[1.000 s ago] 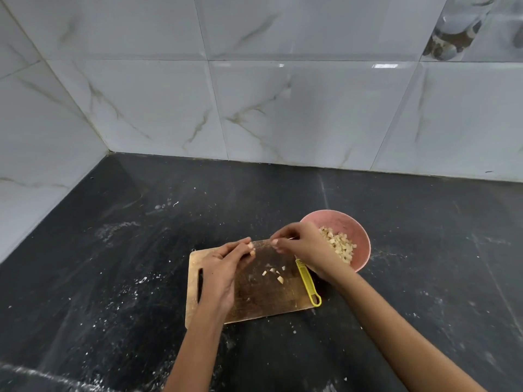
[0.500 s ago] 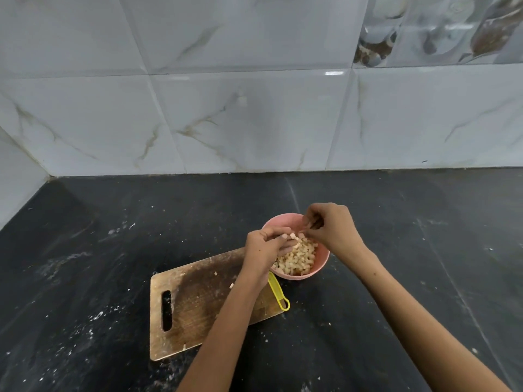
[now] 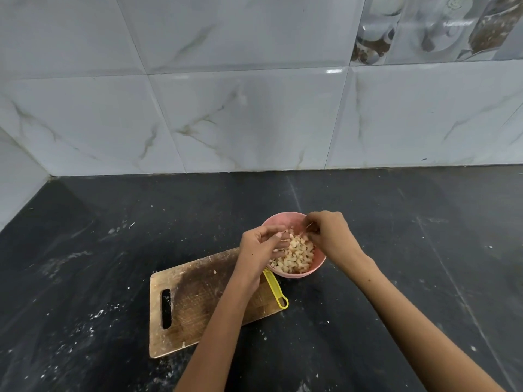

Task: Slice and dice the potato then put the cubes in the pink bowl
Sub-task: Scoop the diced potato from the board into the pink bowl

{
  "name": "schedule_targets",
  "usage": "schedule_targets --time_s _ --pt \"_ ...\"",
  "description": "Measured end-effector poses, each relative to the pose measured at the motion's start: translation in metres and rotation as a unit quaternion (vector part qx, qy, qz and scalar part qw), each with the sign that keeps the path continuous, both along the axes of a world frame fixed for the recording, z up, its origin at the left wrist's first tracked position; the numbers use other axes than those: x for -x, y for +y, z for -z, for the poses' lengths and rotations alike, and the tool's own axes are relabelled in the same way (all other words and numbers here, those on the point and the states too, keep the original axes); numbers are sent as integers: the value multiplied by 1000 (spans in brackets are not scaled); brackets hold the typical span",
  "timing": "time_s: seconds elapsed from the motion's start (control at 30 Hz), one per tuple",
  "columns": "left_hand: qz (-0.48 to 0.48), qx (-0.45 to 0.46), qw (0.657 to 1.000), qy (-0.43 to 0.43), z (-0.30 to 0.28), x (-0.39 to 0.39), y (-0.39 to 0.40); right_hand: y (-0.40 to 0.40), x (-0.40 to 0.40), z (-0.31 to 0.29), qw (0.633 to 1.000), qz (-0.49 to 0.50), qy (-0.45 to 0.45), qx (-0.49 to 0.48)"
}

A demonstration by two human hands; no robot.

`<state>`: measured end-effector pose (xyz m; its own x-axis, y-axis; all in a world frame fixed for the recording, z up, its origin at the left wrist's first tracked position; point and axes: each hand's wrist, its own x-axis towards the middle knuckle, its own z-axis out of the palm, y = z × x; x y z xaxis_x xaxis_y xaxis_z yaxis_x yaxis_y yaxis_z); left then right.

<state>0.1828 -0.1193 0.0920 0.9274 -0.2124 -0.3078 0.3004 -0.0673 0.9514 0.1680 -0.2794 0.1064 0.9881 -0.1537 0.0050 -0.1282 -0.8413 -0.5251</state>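
Note:
The pink bowl point(image 3: 285, 217) stands on the black counter just past the right end of the wooden cutting board point(image 3: 192, 301). It holds a heap of pale potato cubes point(image 3: 297, 257). My left hand point(image 3: 259, 247) hovers over the bowl's left rim, its fingers loosely spread just above the cubes. Over the far right rim, my right hand point(image 3: 329, 233) has its fingertips bunched, pinching small potato bits. A knife's yellow handle point(image 3: 276, 291) lies on the board's right edge; its blade is hidden under my left wrist.
The board carries only a few tiny scraps and a dark wet patch. Potato crumbs and white specks dot the black counter point(image 3: 396, 250). A marble-tiled wall point(image 3: 254, 123) closes off the back and the left corner.
Both hands have carried cubes from the board to the bowl. Since half a second ago my left hand's fingers have spread over the heap, and the loose cubes are gone from the board.

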Motion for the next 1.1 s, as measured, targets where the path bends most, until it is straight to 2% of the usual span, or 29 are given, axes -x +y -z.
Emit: schedule_targets --time_s 0.07,0.17,0.23,0.3,0.37,0.47,0.6,0.77,0.87,1.1 --pt "-1 -7 1000 -12 1 1 2 1 0 0 999 15 -34 5" --pt "-8 -30 999 -24 1 2 8 4 -5 -2 996 -51 62 33" --pt "-16 -35 999 -26 1 2 14 5 -6 -1 991 -87 94 32" --pt "-29 -39 998 -34 2 5 24 6 -5 2 995 -69 69 14" --pt "-55 -62 995 -57 5 7 39 11 -3 5 999 -42 1 -6" --pt "-98 -149 977 -113 19 9 71 35 1 3 997 -36 -59 -36" --pt "-95 -345 913 -196 49 10 117 87 12 13 985 -147 -11 -87" --pt "-14 -402 899 -175 75 11 130 121 22 44 975 -176 103 88" --pt "13 -407 893 -195 78 12 125 130 22 53 964 -181 132 145" --pt "14 -431 863 -263 78 4 114 137 12 79 994 -104 1 -11"
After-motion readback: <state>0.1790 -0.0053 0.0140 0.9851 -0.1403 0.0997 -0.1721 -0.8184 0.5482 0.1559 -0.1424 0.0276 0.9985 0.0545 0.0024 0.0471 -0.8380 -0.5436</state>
